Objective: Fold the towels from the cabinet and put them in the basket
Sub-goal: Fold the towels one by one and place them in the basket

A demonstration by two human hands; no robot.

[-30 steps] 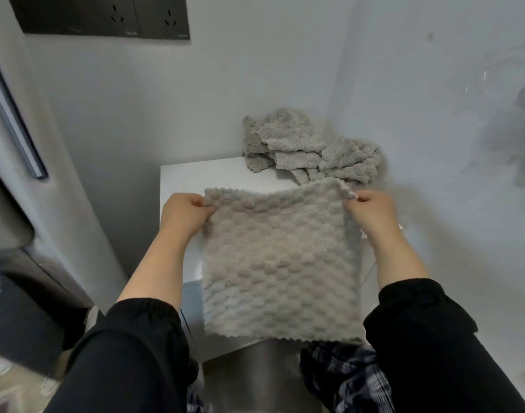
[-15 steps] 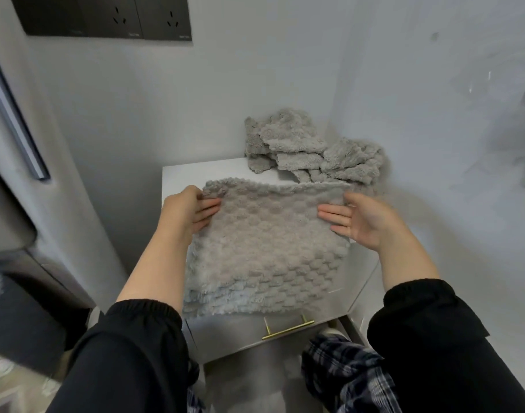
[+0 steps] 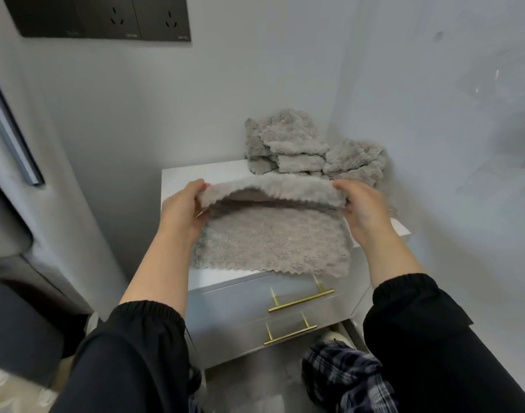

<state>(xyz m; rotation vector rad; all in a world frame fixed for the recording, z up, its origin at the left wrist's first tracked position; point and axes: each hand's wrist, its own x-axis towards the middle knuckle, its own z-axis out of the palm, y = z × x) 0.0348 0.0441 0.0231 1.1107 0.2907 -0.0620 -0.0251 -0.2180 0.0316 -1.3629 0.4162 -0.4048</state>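
Atop the cabinet (image 3: 177, 181), my left hand (image 3: 180, 208) and right hand (image 3: 364, 208) pinched the grey towel (image 3: 273, 244) by its raised edge, mid-fold; squaring it onto the front edge seemed next.

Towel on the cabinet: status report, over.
Left hand, right hand: both grip towel, far edge raised. Near half flat on cabinet. Towel pile behind, clear of the fold.

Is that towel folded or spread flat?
Partly folded: the left hand and right hand hold the towel by its far edge, arched over the near half lying flat on the cabinet.
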